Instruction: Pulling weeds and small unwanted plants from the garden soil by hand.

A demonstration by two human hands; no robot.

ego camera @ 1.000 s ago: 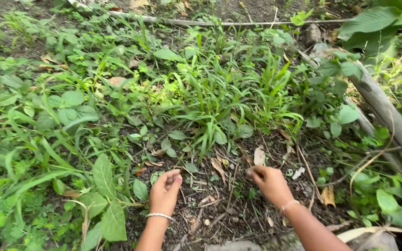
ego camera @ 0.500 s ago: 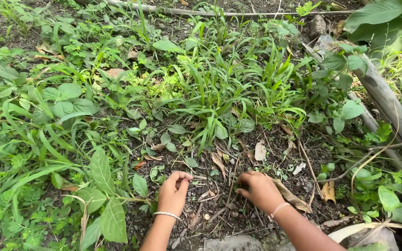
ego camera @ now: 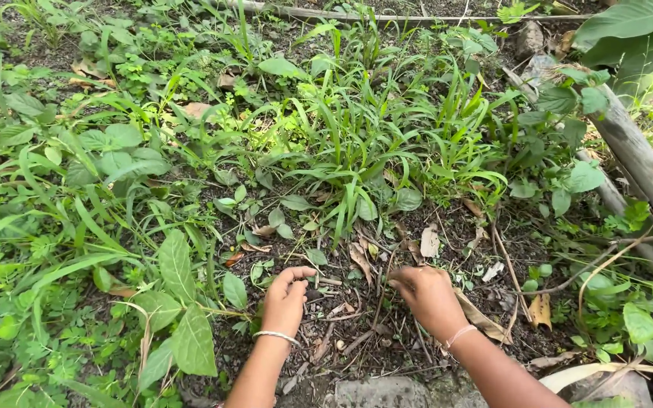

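Observation:
My left hand (ego camera: 285, 302), with a thin bracelet on the wrist, hovers just above bare soil with its fingers loosely curled and nothing in them. My right hand (ego camera: 426, 296), also with a bracelet, rests on the soil, its fingertips pinched together among dry twigs (ego camera: 378, 298) and brown dead leaves (ego camera: 358, 261). I cannot tell if it grips a twig. A clump of long-bladed grass (ego camera: 372, 143) grows just beyond both hands. A broad-leaved weed (ego camera: 179, 302) stands close to the left of my left hand.
Dense green weeds (ego camera: 62, 196) cover the ground to the left and far side. A grey wooden pole (ego camera: 640, 162) slants down the right side, with a thinner stick (ego camera: 387, 17) along the top. A flat stone (ego camera: 387, 393) lies at the bottom edge.
My right hand has come down from above the ground to the soil and shifted slightly left. My left hand has moved a little forward, still curled.

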